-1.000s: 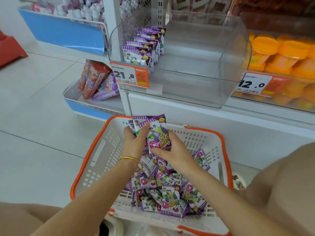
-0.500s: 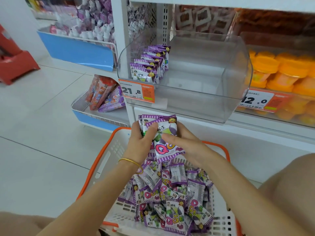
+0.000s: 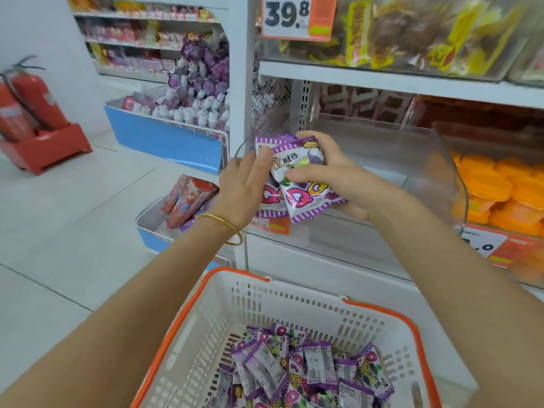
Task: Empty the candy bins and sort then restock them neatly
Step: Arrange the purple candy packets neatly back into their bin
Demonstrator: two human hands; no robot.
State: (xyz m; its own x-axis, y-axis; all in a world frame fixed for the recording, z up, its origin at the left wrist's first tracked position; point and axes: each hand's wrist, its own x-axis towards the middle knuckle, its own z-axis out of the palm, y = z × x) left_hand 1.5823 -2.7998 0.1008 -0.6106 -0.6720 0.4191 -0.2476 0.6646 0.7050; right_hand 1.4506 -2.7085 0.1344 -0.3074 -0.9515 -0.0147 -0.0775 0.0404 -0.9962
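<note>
The white tiled floor [image 3: 73,225] fills the left side of the view, and a white shelf unit [image 3: 397,83] fills the right. A white plastic basket [image 3: 294,310] with an orange rim sits low in the foreground, in front of the shelf unit. On the lower shelf stands a large clear bin [image 3: 426,172], and the part of its floor that shows is bare. Just to its right lies a heap of orange packs [image 3: 500,187]. A loose pile of purple candy packets [image 3: 294,375] covers the bottom of the basket, some face up and some face down. Two red fire extinguishers [image 3: 29,104] stand in a red holder on the floor at far left. Both of the person's arms reach up from the basket toward the left end of the bin. The left hand [image 3: 244,187] and the right hand [image 3: 350,184] grip a small stack of purple packets [image 3: 300,184] between them, upright and facing the camera, at the bin's front edge. The left thumb presses on the upper left corner of the front packet; the other left fingers are hidden behind the stack. The right thumb lies across the middle of the front packet, and the right fingers [image 3: 312,136] curl over the stack's top. A price tag [image 3: 294,16] reading 39.8 hangs on the upper shelf. A thin gold bracelet [image 3: 223,223] circles the left wrist.
</note>
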